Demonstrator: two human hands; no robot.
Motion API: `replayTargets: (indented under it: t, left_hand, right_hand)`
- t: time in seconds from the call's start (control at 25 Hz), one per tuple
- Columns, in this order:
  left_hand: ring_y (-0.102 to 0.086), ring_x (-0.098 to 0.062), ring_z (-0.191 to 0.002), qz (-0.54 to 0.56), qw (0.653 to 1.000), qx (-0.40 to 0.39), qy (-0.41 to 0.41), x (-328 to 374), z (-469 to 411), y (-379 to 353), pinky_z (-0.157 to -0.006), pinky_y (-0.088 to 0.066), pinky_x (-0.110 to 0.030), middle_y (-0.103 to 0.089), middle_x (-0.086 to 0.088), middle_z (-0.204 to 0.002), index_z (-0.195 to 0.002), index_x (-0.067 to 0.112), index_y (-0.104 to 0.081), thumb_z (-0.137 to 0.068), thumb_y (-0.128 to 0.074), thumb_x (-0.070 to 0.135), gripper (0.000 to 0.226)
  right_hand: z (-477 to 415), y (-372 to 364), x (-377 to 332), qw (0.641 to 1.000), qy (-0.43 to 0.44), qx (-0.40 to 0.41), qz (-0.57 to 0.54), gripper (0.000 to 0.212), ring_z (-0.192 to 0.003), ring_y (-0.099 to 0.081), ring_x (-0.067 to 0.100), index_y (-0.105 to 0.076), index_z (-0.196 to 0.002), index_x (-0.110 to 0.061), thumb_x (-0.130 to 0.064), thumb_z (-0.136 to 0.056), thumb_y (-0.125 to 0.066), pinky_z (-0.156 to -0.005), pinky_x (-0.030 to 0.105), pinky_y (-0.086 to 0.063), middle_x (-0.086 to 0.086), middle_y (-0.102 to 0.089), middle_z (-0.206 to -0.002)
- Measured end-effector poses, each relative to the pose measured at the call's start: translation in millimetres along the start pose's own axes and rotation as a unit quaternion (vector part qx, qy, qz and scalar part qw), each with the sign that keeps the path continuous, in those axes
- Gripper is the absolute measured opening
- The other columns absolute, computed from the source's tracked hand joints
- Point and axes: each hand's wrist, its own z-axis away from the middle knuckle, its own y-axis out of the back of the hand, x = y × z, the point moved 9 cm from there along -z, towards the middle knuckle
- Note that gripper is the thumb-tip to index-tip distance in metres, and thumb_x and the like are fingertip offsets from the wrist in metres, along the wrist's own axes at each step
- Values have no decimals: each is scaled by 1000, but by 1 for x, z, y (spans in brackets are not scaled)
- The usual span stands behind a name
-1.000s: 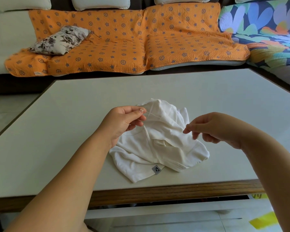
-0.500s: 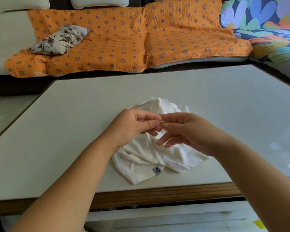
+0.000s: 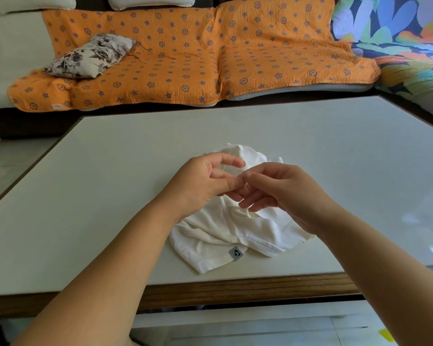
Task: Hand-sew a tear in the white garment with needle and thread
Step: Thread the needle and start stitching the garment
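From the head camera, the change is plain. A second ago her hands were drawn apart over the cloth, each pinching an end of something fine. Now they have come together, fingertips touching, just above the white garment (image 3: 210, 236). I take that as work on the thread or needle itself, knotting or threading perhaps, and not a stitch. Nothing has gone into the fabric, so the sewing proper looks not yet begun.

The left hand (image 3: 203, 181) has its forefinger lifted free and its thumb laid towards the lower fingers. I cannot tell whether anything is held there. The right hand (image 3: 285, 193) brings its forefinger tip against the left thumb, the other fingers hanging loosely curled beneath. The needle and thread are too fine to make out, so I cannot tell its grip either.

The garment lies crumpled on the table (image 3: 110, 196), close to the near edge and about midway along it. The hands hide its middle. It is soft, thin and creased, folded over itself, with a small grey label (image 3: 235, 253) at its near hem. No tear shows from here. The cloth has not shifted.

Beyond the far edge stands a sofa with an orange cover (image 3: 185, 58) and a floral pillow (image 3: 90, 57).
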Motion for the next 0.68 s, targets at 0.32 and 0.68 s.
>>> replayTargets:
  t: [0.32, 0.68]
  left_hand:
    - [-73, -12, -70, -21, 1000, -11, 4, -3, 2, 0, -69, -52, -14, -77, -4, -78, -102, 16, -69, -89, -68, 6, 17]
    - [-73, -12, -69, -22, 1000, 0, 20, -8, 1, 2, -66, -52, -14, -76, -3, -75, -98, 13, -71, -90, -66, 3, 14]
  right_hand:
    - [1, 1, -3, 999, 10, 22, 30, 19, -68, -73, 31, -65, -94, 1, -17, -98, -58, -56, 28, -58, 15, -74, -78]
    - [2, 1, -6, 998, 11, 24, 65, 21, -67, -73, 31, -61, -95, 1, -18, -102, -52, -57, 30, -58, 14, -75, -79]
